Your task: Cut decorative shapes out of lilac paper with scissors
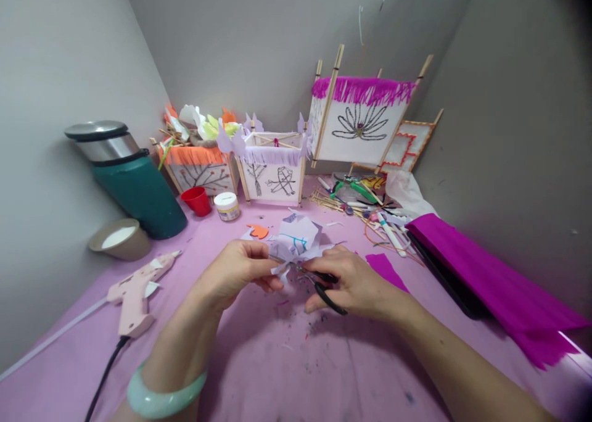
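My left hand (247,266) pinches a small piece of pale lilac paper (281,269) between thumb and fingers. In my right hand (346,280) is a pair of black-handled scissors (330,295), its fingers closed round the loops. The scissor blades point left and meet the paper close to my left fingertips. Just beyond both hands lies a crumpled lilac paper (300,234) with blue marker lines. An orange paper cutout (258,231) rests behind my left hand.
At the left lie a pink glue gun (134,292), a bowl (121,240) and a tilted green tumbler (134,184). A red cup (196,201), white jar (227,206) and lilac-fringed lantern (272,175) stand behind. Magenta crepe paper (490,274) and markers (391,234) lie right.
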The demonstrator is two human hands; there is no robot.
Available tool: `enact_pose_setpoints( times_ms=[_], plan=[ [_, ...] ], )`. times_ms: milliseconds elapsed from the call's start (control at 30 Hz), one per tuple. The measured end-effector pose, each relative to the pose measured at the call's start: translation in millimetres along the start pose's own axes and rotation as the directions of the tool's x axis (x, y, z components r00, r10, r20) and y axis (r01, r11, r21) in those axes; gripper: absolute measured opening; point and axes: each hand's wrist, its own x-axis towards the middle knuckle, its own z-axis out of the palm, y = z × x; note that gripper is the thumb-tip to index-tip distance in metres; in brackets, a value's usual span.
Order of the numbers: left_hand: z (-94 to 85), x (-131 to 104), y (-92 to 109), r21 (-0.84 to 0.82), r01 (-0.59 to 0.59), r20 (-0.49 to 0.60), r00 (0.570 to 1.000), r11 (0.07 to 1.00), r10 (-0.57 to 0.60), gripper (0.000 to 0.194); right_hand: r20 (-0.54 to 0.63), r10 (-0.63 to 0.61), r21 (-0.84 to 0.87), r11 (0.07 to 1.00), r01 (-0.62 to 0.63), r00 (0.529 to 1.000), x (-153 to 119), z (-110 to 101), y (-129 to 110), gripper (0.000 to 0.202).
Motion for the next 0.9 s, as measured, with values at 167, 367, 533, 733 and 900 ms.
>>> enact_pose_setpoints(
  times_ms=[167, 367, 533, 733, 900],
  plan=[
    [0.2, 0.3, -1.4, -0.007, -0.002, -0.005, 1.000, 1.000, 0.002, 0.018, 0.000, -0.018, 0.022, 1.000, 0.018, 1.000, 0.1, 0.4, 2.0, 0.052],
    [0.5, -0.7, -0.8, -0.007, 0.008, -0.005, 1.000, 1.000, -0.008, 0.018, -0.006, 0.020, 0.047, 0.999, -0.020, 1.000, -0.6, 0.8, 3.4, 0.054],
    [-2.9, -2.3, -1.2, -0.063, -0.022, 0.049, 0.998, 0.998, 0.025, 0.021, 0.035, 0.095, 0.200, 0.975, -0.100, 0.995, -0.4, -0.8, 4.3, 0.044],
    [-3.5, -3.0, -1.7, -0.080, -0.032, 0.031, 0.999, 0.996, 0.034, 0.022, 0.148, 0.222, 0.412, 0.872, -0.264, 0.964, -1.9, -2.2, 1.5, 0.037],
    [-1.4, -3.2, -1.5, -0.086, -0.019, 0.029, 0.999, 0.996, 0.022, 0.017, 0.420, 0.240, 0.693, 0.538, -0.480, 0.875, -3.4, -3.6, 0.0, 0.045]
  ],
)
